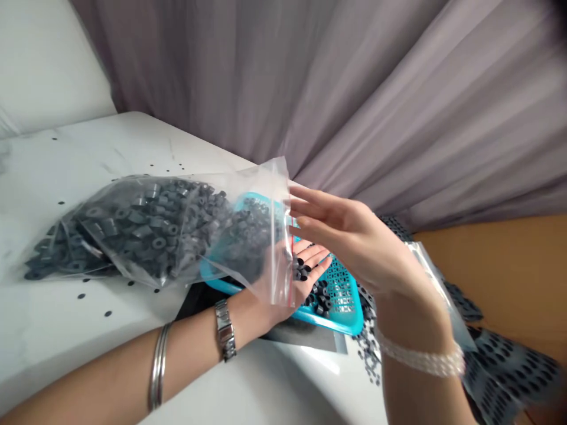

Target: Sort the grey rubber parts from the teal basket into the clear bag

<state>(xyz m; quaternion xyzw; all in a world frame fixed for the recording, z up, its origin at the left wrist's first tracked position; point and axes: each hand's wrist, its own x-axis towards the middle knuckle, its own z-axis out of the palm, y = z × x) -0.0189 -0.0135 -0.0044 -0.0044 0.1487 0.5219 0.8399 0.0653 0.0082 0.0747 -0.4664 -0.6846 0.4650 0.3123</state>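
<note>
- White table (88, 141): rounded corner at upper left; room for moving on its left part. About ten small black discs (81, 296) scattered on it.
- Left forearm: two metal bangles (158, 366), one steel link watch (225, 330).
- Clear zip bag (186, 230): one, lying across the table, partly over the tray, packed with dark grey ring-shaped beads (159, 236), too many to count.
- Left hand (310, 271): palm up, fingers apart, under the bag mouth, a small cluster of loose beads in the palm.
- Turquoise perforated plastic tray (345, 321): one, beneath both hands, several beads inside.
- Right hand (349, 242): fingers and thumb slightly apart at the bag's edge; grip on the bag uncertain.
- Pearl bracelet (420, 361): one, on the right wrist.
- Black perforated sheet (500, 366): at far right, on a tan surface (509, 277).
</note>
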